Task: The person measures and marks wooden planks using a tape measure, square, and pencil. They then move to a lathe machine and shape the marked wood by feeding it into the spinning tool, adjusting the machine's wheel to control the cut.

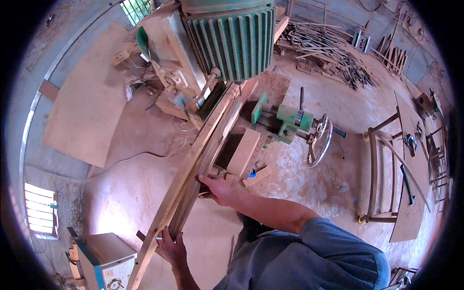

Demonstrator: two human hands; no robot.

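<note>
A long wooden plank (202, 166) runs lengthwise from near me up under a green ribbed motor (232, 43), with a drill bit (240, 90) just below the motor. Beside the plank, on its left, lies a paler long wooden strip (179, 186). Around the plank's near end, my left hand (172, 249) is closed, and a small white thing shows at its fingertips. My right hand (218, 190) grips the plank's right edge farther up, thumb on top, its other fingers partly hidden. To the right of the plank stands a green clamp (292, 117) with a metal handwheel (321, 142).
A wooden block (243, 151) sits right of the plank, with small offcuts (257, 176) near it. A large board (87, 96) leans at left. A cabinet (104, 251) stands lower left. A wooden frame (373, 174) is at right; piled sticks (324, 46) lie at the back.
</note>
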